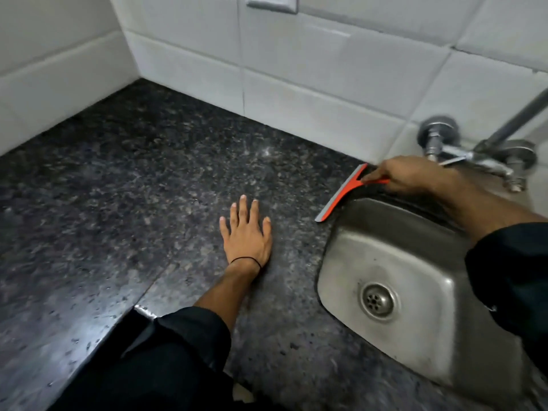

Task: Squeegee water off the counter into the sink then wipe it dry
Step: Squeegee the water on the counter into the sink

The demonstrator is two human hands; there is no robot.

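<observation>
The right hand (pixel 410 175) pinched the orange squeegee (pixel 344 192) by its handle; its blade ran wall-to-front along the sink (pixel 350 262) rim's left edge. The left hand (pixel 247 232) lay flat, fingers spread, on open counter (pixel 118 188).

**A home kitchen corner**

Dark speckled granite counter (pixel 154 179) meets white tiled walls (pixel 296 69) at 12 o'clock. A small steel sink (pixel 350 241) with a round drain (pixel 377 301) sits at 4 o'clock, a wall-mounted chrome tap (pixel 474 155) at 2 o'clock above it.

Squeegee handle (pixel 376 181) end hidden (fingers (pixel 374 175) cover).
</observation>
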